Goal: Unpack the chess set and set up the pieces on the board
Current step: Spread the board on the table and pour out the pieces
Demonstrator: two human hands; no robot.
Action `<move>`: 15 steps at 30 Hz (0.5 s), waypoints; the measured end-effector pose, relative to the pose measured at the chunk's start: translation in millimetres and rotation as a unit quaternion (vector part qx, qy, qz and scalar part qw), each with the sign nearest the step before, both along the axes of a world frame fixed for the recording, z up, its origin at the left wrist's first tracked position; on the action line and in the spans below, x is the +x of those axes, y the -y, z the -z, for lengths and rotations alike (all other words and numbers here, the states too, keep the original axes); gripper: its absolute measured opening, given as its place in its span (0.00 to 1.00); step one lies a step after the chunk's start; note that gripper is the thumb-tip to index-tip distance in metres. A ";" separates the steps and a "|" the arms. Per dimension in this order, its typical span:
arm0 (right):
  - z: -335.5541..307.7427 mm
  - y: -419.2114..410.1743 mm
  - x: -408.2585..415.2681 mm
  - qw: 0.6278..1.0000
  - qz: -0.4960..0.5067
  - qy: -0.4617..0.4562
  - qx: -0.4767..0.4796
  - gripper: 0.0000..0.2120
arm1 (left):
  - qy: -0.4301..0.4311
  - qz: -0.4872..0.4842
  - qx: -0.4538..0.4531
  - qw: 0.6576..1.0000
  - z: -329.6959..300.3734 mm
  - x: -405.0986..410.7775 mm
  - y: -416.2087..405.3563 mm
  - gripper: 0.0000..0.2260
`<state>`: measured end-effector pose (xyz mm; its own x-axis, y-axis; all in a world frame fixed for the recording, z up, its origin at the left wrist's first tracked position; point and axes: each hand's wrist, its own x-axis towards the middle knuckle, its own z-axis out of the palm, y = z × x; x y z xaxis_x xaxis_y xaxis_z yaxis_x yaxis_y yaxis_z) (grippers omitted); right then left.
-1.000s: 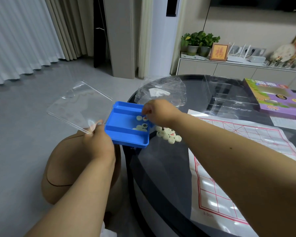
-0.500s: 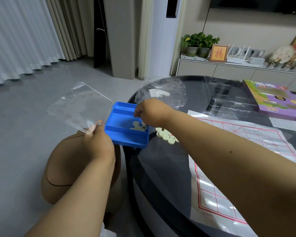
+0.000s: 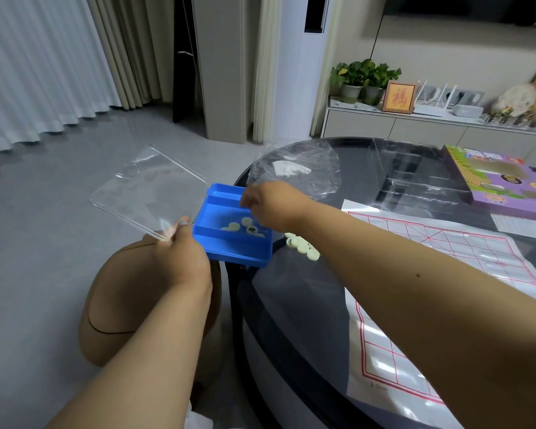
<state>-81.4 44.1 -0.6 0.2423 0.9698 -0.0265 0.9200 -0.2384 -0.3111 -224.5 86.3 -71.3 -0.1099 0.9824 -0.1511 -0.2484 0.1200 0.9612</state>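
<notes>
Pieces [image 3: 243,228] down to a few in the box [image 3: 232,243], more heaped on the table [image 3: 291,305] beside it. Right hand [image 3: 273,207] back inside, fingers curled, grasp hidden; left hand [image 3: 183,258] gripping box edge. Nearly emptied, board [image 3: 446,258] waiting.

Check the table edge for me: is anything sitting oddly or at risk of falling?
Yes. The blue box overhangs the table edge, held by the left hand, its clear lid out over the floor. Pieces lie loose near the rim.
</notes>
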 end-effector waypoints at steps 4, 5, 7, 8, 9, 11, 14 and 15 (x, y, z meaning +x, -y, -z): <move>24.6 -0.5 -10.0 0.996 -0.025 0.080 -0.036 0.23 | 0.003 -0.002 0.001 1.000 1.2 4.8 -1.2 0.04; 31.1 -1.4 -15.4 0.995 -0.029 0.092 -0.032 0.25 | 0.005 -0.004 0.006 1.000 0.5 6.5 -0.9 0.04; 40.3 -5.4 -25.3 0.997 -0.035 0.074 0.004 0.24 | 0.008 -0.012 0.012 1.000 -1.1 8.9 0.3 0.05; 42.7 -7.7 -29.7 0.998 -0.036 0.052 0.019 0.23 | 0.010 -0.018 0.012 1.000 -1.8 9.7 1.3 0.06; 44.1 -10.2 -33.5 0.998 -0.038 0.034 0.027 0.22 | 0.014 -0.024 0.009 1.000 -2.3 10.1 2.1 0.07; 46.2 -15.4 -39.2 0.998 -0.049 0.023 0.034 0.20 | 0.018 -0.040 -0.002 0.999 -2.6 9.6 2.8 0.10; 46.8 -19.8 -42.2 0.996 -0.077 0.023 0.036 0.19 | 0.012 -0.047 -0.011 0.999 -2.8 6.9 2.5 0.11; 46.8 -21.0 -41.8 0.996 -0.082 0.022 0.034 0.18 | 0.010 -0.048 -0.010 0.999 -3.0 6.5 2.6 0.12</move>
<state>-123.2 65.0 -47.4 0.0797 0.9957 0.0468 0.9580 -0.0635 -0.2797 -218.0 83.6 -68.3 -0.1994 0.9645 -0.1729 -0.2786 0.1134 0.9537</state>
